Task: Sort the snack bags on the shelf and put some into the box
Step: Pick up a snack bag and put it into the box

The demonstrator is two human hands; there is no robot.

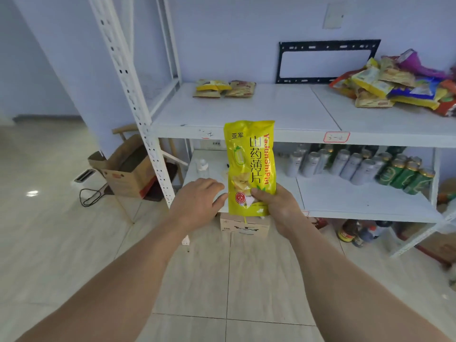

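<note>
My right hand (276, 206) grips the lower edge of a yellow snack bag (249, 159) and holds it upright in front of the white shelf (246, 114). My left hand (197, 203) hovers just left of the bag with fingers relaxed, holding nothing. Two small stacks of sorted bags (224, 88) lie at the back left of the upper shelf board. A mixed pile of snack bags (399, 82) sits at the right end of that board. An open cardboard box (125, 169) stands on the floor left of the shelf post.
Cans and bottles (357, 166) fill the middle shelf on the right. A small carton (244, 227) sits on the floor below my hands, with jars and bottles (355, 233) to its right. A white slotted post (138, 114) rises at the shelf's left corner.
</note>
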